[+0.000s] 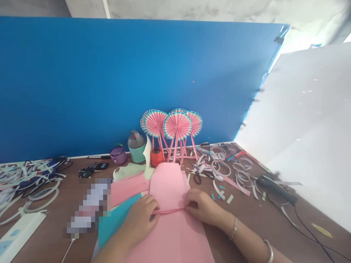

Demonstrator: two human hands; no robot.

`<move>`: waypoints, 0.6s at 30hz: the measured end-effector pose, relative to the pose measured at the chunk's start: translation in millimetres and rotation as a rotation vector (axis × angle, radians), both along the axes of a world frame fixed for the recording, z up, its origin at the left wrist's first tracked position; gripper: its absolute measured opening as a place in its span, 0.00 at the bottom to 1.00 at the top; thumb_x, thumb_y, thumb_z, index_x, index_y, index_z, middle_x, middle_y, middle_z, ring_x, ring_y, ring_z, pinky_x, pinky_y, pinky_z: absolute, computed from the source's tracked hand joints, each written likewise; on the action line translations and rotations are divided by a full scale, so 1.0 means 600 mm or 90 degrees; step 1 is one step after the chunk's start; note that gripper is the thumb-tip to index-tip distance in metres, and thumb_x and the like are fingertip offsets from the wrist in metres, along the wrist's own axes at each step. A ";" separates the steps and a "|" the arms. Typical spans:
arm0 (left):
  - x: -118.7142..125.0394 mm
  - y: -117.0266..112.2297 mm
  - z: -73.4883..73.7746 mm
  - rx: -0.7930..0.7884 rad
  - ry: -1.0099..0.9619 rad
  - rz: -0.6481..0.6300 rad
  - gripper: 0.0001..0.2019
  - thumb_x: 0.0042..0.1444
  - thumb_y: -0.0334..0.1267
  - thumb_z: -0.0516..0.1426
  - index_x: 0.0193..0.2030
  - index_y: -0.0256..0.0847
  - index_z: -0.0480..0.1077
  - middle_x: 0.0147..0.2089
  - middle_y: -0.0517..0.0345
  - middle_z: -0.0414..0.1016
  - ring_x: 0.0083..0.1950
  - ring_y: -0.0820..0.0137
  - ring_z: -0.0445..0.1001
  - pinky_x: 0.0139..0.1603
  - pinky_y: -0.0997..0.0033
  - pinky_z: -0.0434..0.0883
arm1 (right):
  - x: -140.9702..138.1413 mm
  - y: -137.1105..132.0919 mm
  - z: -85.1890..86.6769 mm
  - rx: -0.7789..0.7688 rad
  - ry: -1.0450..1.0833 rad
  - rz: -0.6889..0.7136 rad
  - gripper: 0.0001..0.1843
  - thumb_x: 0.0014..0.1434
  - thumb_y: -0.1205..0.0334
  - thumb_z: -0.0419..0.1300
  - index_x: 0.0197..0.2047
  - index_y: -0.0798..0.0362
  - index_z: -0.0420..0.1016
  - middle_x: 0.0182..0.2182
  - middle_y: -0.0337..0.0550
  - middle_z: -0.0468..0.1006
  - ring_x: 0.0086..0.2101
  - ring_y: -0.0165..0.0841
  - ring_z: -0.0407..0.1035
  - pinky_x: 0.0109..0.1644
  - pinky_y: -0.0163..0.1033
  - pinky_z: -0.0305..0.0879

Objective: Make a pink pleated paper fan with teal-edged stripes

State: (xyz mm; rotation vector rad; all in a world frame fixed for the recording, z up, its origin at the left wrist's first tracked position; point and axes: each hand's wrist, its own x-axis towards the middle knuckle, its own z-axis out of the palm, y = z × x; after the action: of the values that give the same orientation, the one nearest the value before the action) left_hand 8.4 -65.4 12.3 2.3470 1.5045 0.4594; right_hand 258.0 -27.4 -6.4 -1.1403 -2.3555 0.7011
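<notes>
A pink paper sheet (167,182) lies on the brown table (246,219) in front of me, with a narrow raised fold across it. My left hand (139,219) pinches the left end of that fold, fingers closed on the paper. My right hand (204,208) pinches the right end, a bracelet on its wrist. A teal sheet (115,219) lies under the pink one at the left, and a pleated pink strip (127,188) rests beyond it.
Several pink paper fans (172,126) on sticks lean against the blue board (109,84). Scissors (197,175), white tape rings (222,166), a glue gun (274,188) with its cord, a red spool (157,156), a teal bottle (136,146), keys (90,170) and a power strip (16,233) surround the sheet.
</notes>
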 end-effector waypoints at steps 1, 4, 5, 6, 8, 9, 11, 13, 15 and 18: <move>-0.004 0.003 0.004 -0.022 -0.010 0.002 0.06 0.51 0.27 0.52 0.29 0.42 0.67 0.34 0.57 0.70 0.39 0.66 0.68 0.39 0.67 0.63 | 0.002 0.002 0.001 -0.023 0.015 -0.001 0.06 0.49 0.73 0.58 0.26 0.53 0.72 0.28 0.40 0.71 0.32 0.31 0.64 0.36 0.34 0.58; -0.013 0.008 0.014 -0.082 -0.056 0.020 0.07 0.50 0.29 0.52 0.26 0.42 0.67 0.33 0.58 0.70 0.39 0.66 0.68 0.40 0.68 0.63 | 0.006 0.006 0.004 -0.078 0.049 0.006 0.06 0.51 0.72 0.58 0.25 0.54 0.72 0.27 0.39 0.70 0.32 0.31 0.65 0.36 0.34 0.59; -0.015 0.009 0.016 -0.097 -0.068 0.028 0.07 0.50 0.30 0.52 0.25 0.42 0.67 0.33 0.58 0.69 0.40 0.66 0.68 0.41 0.68 0.63 | 0.007 0.007 0.005 -0.090 0.056 0.010 0.07 0.52 0.71 0.57 0.24 0.54 0.71 0.27 0.39 0.70 0.32 0.31 0.65 0.36 0.34 0.59; -0.017 0.010 0.017 -0.110 -0.077 0.036 0.07 0.50 0.31 0.52 0.24 0.42 0.67 0.33 0.58 0.69 0.41 0.66 0.68 0.42 0.67 0.63 | 0.007 0.008 0.006 -0.098 0.060 0.012 0.08 0.53 0.71 0.56 0.24 0.54 0.71 0.27 0.39 0.69 0.32 0.31 0.65 0.37 0.34 0.59; -0.021 0.012 0.017 -0.130 -0.089 0.054 0.07 0.49 0.32 0.52 0.23 0.42 0.68 0.32 0.58 0.69 0.40 0.66 0.68 0.42 0.67 0.64 | 0.006 0.008 0.008 -0.105 0.061 0.006 0.09 0.54 0.71 0.55 0.23 0.54 0.68 0.27 0.38 0.68 0.32 0.30 0.64 0.36 0.34 0.58; -0.023 0.013 0.016 -0.139 -0.094 0.066 0.07 0.49 0.33 0.52 0.23 0.42 0.68 0.32 0.58 0.68 0.40 0.66 0.68 0.42 0.67 0.64 | 0.005 0.007 0.008 -0.106 0.060 -0.001 0.10 0.53 0.72 0.55 0.23 0.54 0.66 0.27 0.38 0.67 0.31 0.30 0.64 0.36 0.34 0.58; -0.026 0.016 0.013 -0.155 -0.097 0.089 0.07 0.50 0.34 0.52 0.23 0.42 0.68 0.32 0.58 0.68 0.40 0.65 0.68 0.42 0.67 0.64 | 0.002 0.006 0.010 -0.106 0.064 -0.020 0.10 0.52 0.73 0.54 0.22 0.54 0.63 0.29 0.38 0.67 0.31 0.29 0.63 0.36 0.34 0.58; -0.029 0.020 0.010 -0.168 -0.094 0.109 0.07 0.50 0.35 0.52 0.24 0.42 0.68 0.33 0.57 0.68 0.41 0.65 0.68 0.43 0.66 0.64 | -0.001 0.005 0.011 -0.105 0.069 -0.034 0.11 0.52 0.74 0.53 0.21 0.54 0.60 0.31 0.39 0.66 0.32 0.29 0.63 0.36 0.34 0.59; -0.031 0.023 0.006 -0.170 -0.087 0.119 0.07 0.51 0.36 0.52 0.24 0.41 0.68 0.35 0.56 0.68 0.42 0.64 0.68 0.44 0.65 0.64 | -0.005 0.004 0.012 -0.101 0.067 -0.041 0.12 0.51 0.75 0.53 0.20 0.54 0.58 0.31 0.39 0.66 0.32 0.29 0.63 0.37 0.35 0.59; -0.031 0.025 -0.002 -0.141 -0.070 0.125 0.07 0.51 0.35 0.52 0.24 0.42 0.67 0.35 0.57 0.68 0.42 0.64 0.67 0.45 0.64 0.63 | -0.010 0.004 0.012 -0.102 0.060 -0.063 0.12 0.50 0.76 0.52 0.20 0.53 0.58 0.31 0.40 0.66 0.32 0.29 0.63 0.37 0.35 0.60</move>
State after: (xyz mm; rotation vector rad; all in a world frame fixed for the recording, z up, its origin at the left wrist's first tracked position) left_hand -10.2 -50.2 11.2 1.9856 1.6489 0.4360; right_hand 251.9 -25.1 0.6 -1.2533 -2.1813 0.9012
